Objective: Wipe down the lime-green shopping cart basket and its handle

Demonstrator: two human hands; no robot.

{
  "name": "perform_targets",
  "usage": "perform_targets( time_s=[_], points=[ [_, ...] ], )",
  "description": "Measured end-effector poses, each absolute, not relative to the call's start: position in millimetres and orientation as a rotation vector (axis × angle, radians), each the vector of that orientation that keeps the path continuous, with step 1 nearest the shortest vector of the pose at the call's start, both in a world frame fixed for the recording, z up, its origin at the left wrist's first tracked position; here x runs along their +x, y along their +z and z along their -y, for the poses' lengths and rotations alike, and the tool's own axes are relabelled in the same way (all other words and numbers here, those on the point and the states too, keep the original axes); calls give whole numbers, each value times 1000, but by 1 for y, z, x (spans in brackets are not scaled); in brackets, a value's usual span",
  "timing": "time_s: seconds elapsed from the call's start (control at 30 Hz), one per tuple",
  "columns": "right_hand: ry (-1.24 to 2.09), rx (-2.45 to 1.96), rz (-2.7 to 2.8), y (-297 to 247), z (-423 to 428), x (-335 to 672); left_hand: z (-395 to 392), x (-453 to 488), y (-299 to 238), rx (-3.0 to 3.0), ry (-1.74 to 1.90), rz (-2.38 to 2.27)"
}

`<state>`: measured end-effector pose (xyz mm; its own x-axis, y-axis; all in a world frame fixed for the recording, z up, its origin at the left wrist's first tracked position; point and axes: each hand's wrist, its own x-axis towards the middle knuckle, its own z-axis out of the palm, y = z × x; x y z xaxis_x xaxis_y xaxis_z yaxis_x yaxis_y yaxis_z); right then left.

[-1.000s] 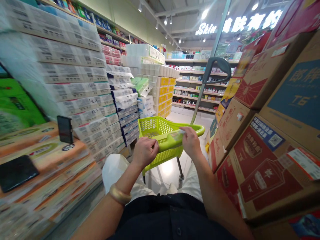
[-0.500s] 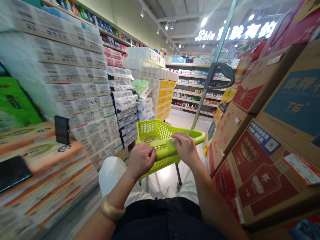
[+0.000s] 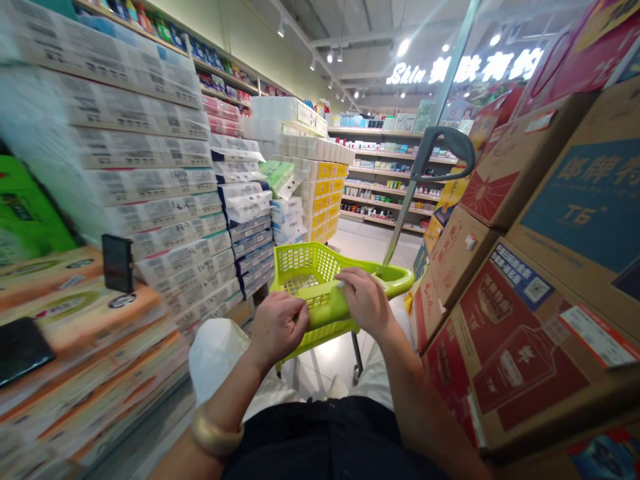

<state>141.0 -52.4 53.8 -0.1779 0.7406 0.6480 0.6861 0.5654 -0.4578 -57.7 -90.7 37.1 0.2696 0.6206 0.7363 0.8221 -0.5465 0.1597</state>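
In front of my body stands a lime-green plastic shopping cart (image 3: 300,261) with a perforated basket on thin legs. No goods show inside the part of the basket I can see. My left hand (image 3: 281,323) is wrapped round the left part of its thick handle bar, thumb along the bar. Further right, my right hand (image 3: 365,301) closes over the same handle, its fingertips near a small whitish spot. A grey loop handle (image 3: 443,153) on a metal pole rises beyond the cart's right side.
On the left are wrapped tissue packs (image 3: 150,173) in tall stacks, with a dark phone-like device (image 3: 118,263) on orange packs (image 3: 75,300). Cardboard cartons (image 3: 530,360) line the right side. Tiled floor (image 3: 357,241) leads to stocked shelves (image 3: 385,167).
The view has turned slightly, and the side stacks and cartons sit a little further left. Both hands keep their hold on the cart's handle.
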Motion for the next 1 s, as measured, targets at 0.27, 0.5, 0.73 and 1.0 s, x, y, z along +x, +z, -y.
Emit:
perform_targets(
  time_s=[0.27,0.5,0.73,1.0],
  points=[
    [-33,-1274,1778,50,52,154,89,-51,37,-2311,-1144,1338],
    [-14,-1029,2094,54,89,107,85,-51,35,-2341,-1156,1273],
    [-87,-1287,1639,41,47,179,76,-57,34,-2329,-1137,1352],
    [-106,-1066,1827,33,72,130,69,-64,35,-2335,-1143,1409]
  ],
)
